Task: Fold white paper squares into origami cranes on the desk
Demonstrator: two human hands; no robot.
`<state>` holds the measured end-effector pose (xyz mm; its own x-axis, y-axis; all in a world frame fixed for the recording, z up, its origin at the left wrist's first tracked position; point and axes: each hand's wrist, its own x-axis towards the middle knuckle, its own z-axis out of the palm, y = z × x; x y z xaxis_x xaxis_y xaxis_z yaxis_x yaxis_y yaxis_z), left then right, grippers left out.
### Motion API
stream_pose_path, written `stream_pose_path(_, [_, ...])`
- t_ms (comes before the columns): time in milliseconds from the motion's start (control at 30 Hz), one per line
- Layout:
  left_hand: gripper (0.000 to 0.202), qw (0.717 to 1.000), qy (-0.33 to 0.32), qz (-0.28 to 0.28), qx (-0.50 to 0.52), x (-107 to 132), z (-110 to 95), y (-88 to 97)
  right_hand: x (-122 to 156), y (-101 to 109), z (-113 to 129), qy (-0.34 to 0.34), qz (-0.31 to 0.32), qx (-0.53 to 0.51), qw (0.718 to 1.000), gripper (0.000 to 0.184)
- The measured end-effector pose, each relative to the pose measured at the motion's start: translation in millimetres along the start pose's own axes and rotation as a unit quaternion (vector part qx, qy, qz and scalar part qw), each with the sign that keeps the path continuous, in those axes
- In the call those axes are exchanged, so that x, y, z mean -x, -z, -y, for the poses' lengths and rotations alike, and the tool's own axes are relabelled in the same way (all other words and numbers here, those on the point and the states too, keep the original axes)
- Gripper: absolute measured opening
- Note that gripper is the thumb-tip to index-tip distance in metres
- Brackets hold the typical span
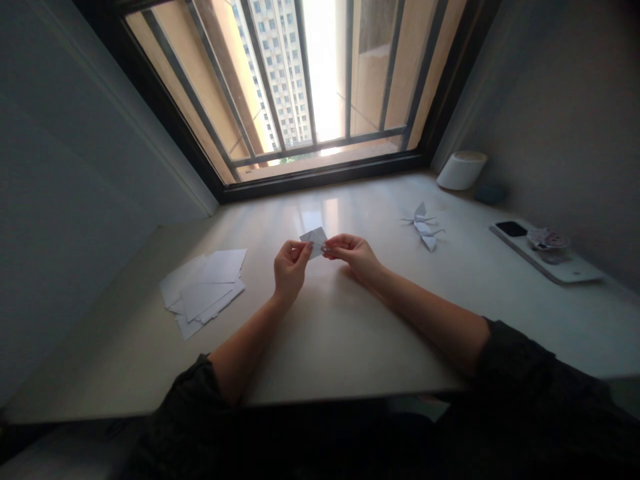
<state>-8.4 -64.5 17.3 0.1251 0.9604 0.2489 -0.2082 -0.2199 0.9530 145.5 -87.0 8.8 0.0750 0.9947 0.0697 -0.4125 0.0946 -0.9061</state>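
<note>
A small piece of folded paper is held up between my two hands, slightly above the white surface. My left hand pinches its lower left side between thumb and fingers. On the other side, my right hand grips the right edge with thumb and index finger. Crease or fold lines run across the paper, but the exact folded form is too small to make out. Left of my hands lies a loose pile of white paper sheets. To the right rest white folded paper cranes, close together.
The pale sill-like tabletop ends at a front edge near my body. A phone with a round grip lies at the right, and a white cup-like object stands in the back right corner beside a dark rounded item. A barred window is behind.
</note>
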Motion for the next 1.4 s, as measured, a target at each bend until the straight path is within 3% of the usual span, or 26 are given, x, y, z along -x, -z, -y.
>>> stream_pose_path(367, [0.050, 0.999, 0.021, 0.024, 0.007, 2, -5, 0.3, 2, 0, 1, 0.004, -0.007, 0.022, 1.000, 0.024])
stream_pose_path(733, [0.050, 0.995, 0.091, 0.023, 0.040, 0, -7, 0.1, 0, 2, 0, 0.008, -0.016, 0.031, 0.999, 0.028])
stream_pose_path(967, [0.046, 0.997, 0.070, 0.026, 0.002, 1, -5, 0.3, -2, 5, -3, 0.020, -0.023, 0.056, 0.998, 0.030])
stream_pose_path(1133, [0.068, 0.996, 0.063, 0.017, -0.056, 1, 1, 3.3, -5, 6, -8, 0.053, -0.019, 0.074, 0.996, 0.035])
stream_pose_path(1400, [0.061, 0.996, 0.083, 0.029, -0.013, 3, 2, 0.8, 0, 0, -10, 0.056, -0.006, 0.042, 0.998, 0.049])
